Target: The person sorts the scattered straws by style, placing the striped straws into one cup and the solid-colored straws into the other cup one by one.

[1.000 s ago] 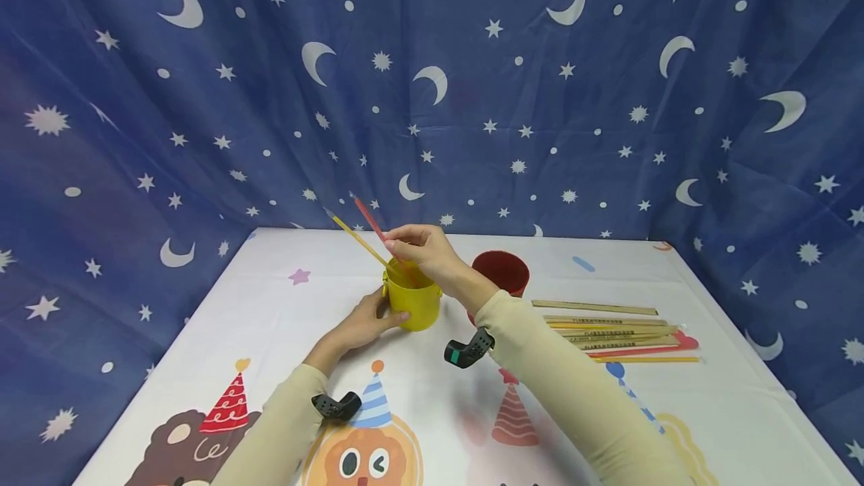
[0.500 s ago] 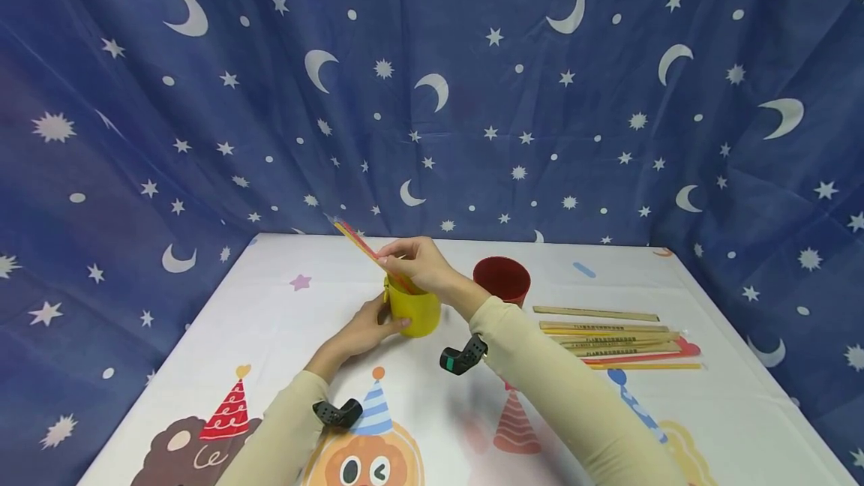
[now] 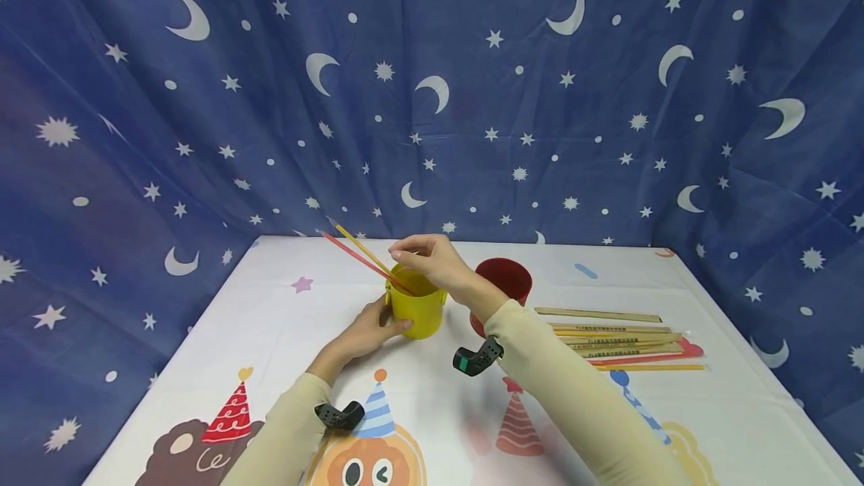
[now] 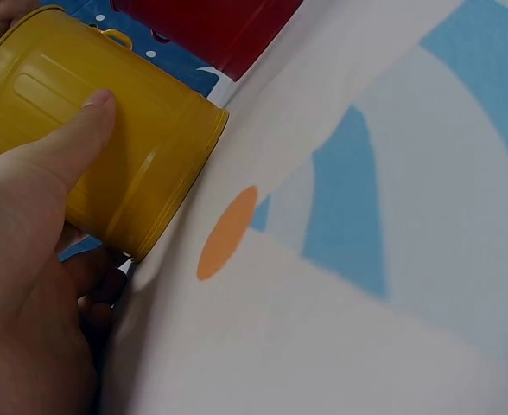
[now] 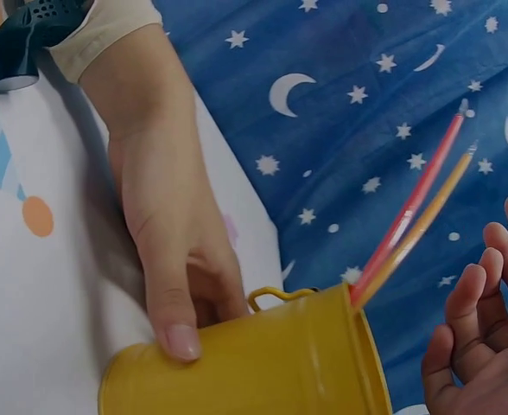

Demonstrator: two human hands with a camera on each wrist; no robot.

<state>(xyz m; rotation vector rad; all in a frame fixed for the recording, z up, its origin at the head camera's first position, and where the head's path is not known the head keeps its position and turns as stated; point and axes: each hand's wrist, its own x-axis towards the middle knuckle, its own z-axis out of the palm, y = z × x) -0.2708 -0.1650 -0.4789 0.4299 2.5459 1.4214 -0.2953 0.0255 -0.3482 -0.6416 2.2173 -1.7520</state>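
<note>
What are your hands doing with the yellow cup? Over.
Left hand grips cup. Right hand open above rim, holding nothing. Two straws stand in cup. Nothing in the way.

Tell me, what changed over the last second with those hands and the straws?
The right hand let go of the red straw, which dropped into the yellow bucket beside the yellow straw. The left hand kept holding the bucket.

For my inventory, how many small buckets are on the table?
2. The yellow bucket stands near the table's middle, held by the left hand, with two straws inside. The red bucket stands just right of it, partly hidden behind the right forearm.
</note>
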